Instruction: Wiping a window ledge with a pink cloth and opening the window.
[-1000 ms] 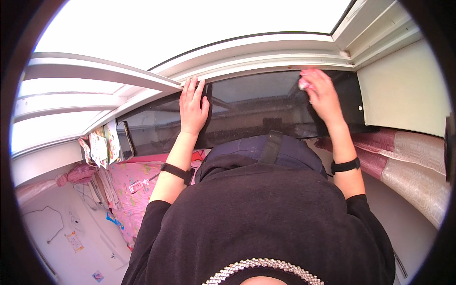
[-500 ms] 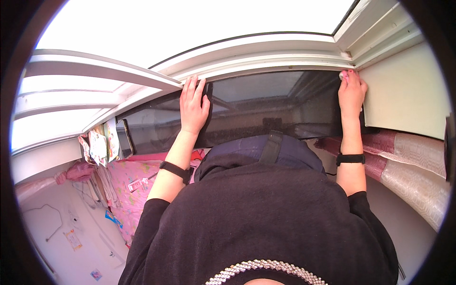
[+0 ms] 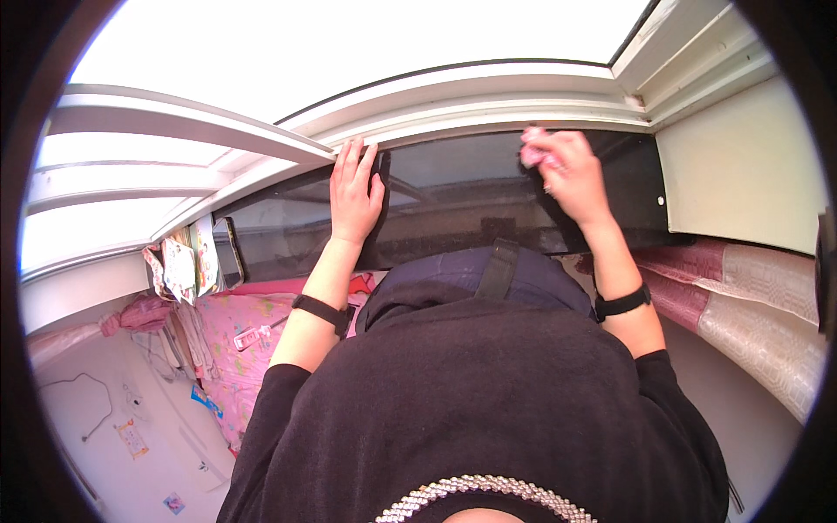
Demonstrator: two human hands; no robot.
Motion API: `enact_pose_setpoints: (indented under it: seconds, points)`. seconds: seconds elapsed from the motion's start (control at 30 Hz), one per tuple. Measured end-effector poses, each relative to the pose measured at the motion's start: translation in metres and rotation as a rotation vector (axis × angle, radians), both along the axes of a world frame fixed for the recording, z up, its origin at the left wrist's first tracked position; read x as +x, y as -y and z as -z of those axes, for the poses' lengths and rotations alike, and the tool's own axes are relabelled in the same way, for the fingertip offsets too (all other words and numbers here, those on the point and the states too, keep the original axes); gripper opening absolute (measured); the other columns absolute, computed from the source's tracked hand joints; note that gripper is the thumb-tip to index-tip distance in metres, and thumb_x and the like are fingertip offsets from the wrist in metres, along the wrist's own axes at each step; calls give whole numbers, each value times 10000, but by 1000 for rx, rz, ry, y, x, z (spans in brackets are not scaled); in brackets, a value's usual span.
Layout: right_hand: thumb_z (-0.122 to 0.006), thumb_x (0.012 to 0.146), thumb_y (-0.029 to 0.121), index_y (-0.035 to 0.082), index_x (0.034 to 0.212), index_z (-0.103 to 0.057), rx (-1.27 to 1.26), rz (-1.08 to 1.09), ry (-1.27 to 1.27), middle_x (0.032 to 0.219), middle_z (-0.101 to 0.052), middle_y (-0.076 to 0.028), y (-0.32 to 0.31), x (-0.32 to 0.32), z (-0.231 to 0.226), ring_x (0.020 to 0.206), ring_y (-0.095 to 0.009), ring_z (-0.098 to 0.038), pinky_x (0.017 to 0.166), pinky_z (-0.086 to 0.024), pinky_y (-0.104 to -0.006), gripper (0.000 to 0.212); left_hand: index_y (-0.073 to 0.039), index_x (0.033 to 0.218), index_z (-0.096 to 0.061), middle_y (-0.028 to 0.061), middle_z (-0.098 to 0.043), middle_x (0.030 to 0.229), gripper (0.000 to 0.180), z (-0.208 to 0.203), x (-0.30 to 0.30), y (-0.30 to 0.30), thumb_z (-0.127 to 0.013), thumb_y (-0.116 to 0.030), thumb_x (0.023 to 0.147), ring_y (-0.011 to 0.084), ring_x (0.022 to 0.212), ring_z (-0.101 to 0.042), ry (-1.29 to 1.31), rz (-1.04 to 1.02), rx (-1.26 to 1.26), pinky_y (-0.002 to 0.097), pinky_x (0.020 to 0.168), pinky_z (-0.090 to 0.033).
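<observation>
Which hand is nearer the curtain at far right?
Right. The right hand, gripping a crumpled pink-and-white cloth, is left of and beyond the curtain; the left hand is farther left, over the dark sill.

the left hand (image 3: 356, 199) lies flat, its back facing up, fingers (image 3: 348, 163) straight and slightly spread, pointing forward, thumb (image 3: 377, 189) held apart. the left forearm (image 3: 331, 277) reaches forward and slants inward. well apart from it, the right hand (image 3: 579, 181) is bent into a curled grip, turned forward and leftward, the right forearm (image 3: 615, 264) also slanting inward behind it.
</observation>
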State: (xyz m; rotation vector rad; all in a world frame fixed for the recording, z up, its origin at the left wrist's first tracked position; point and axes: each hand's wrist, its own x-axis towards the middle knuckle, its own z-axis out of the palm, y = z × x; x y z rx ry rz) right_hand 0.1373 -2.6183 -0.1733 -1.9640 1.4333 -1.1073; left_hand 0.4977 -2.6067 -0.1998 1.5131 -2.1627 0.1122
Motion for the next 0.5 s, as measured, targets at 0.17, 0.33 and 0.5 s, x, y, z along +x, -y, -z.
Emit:
enact_pose_setpoints:
  seconds: [0.17,0.33,0.5]
  points:
    - [-650,821,4,156,1159,-697,-227,478,-142,1044,-654,-99,17,-65,-11,1036,-264,-600,934,-501,-367,373,-103,1367,-528,132,-452,1448,531,-1,1,-1,-593,-94,841,330,1385,-369,-17,-4,10,450,1128,-317]
    - [-672,817,15,135,1189,-688,-138,513,-229,1002,-654,-133,24,-93,28,1040,-278,-579,943,-489,-369,391,-110,1369,-528,131,-451,1449,536,-2,-2,1,-592,-88,837,330,1384,-367,-4,-16,14,451,1124,-319]
    - [-654,792,-12,107,1126,-692,-240,394,-288,1116,-688,-73,24,-50,15,1038,-289,-578,939,-490,-376,357,-113,1372,-525,131,-451,1448,541,-1,0,0,-591,-86,836,330,1384,-367,-6,-11,7,452,1125,-318]
